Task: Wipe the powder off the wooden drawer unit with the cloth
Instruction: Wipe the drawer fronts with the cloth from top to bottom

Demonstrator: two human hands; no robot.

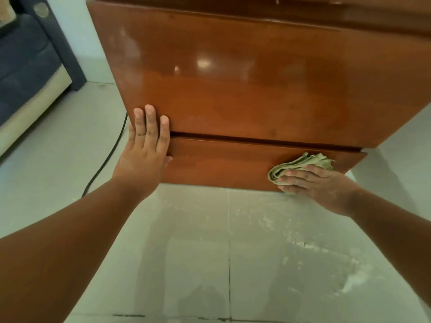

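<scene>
The glossy brown wooden drawer unit (233, 89) fills the upper half of the view, seen from above its front. A faint whitish haze of powder shows on the upper drawer's left part. My left hand (144, 148) lies flat, fingers spread, against the left edge where the two drawer fronts meet. My right hand (312, 183) presses a folded greenish-grey cloth (300, 163) against the right end of the lower drawer front.
Pale floor tiles (198, 252) lie below the unit, with white powder scattered on them (314, 248) toward the right. A black cable (107, 157) runs down the floor left of the unit. A dark blue sofa with a beige base (28, 73) stands at far left.
</scene>
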